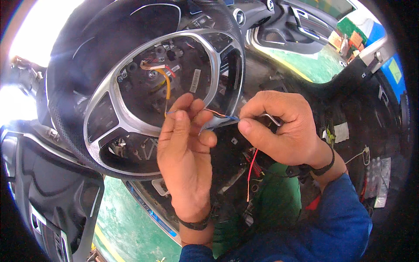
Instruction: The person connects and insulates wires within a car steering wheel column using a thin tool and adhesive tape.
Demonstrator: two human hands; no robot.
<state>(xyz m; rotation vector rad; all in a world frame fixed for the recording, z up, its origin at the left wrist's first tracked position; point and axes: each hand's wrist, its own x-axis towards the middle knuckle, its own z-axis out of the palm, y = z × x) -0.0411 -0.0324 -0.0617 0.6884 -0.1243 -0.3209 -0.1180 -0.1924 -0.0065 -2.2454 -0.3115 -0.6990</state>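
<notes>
My left hand (187, 153), palm up, pinches thin wires just in front of the steering wheel (126, 124). An orange-yellow sheathed wire (168, 85) comes out of the wheel's open hub and leads down to these fingers. Between my hands runs a short stretch of thin orange and blue wire (217, 113). Its blue end sits between the thumb and forefinger of my right hand (283, 129). A bent metal rod (273, 119), perhaps a hex key, is also tucked in that hand. Below it hangs a red wire (250, 172); its upper end is hidden.
The uncovered hub shows a white-and-red connector (168, 70) and a barcode label (196, 81). An open car door (52, 187) stands at the left, another door (297, 26) at the far right. Loose wiring (360, 155) and a bubble-wrap piece (382, 181) lie on the dark floor at right.
</notes>
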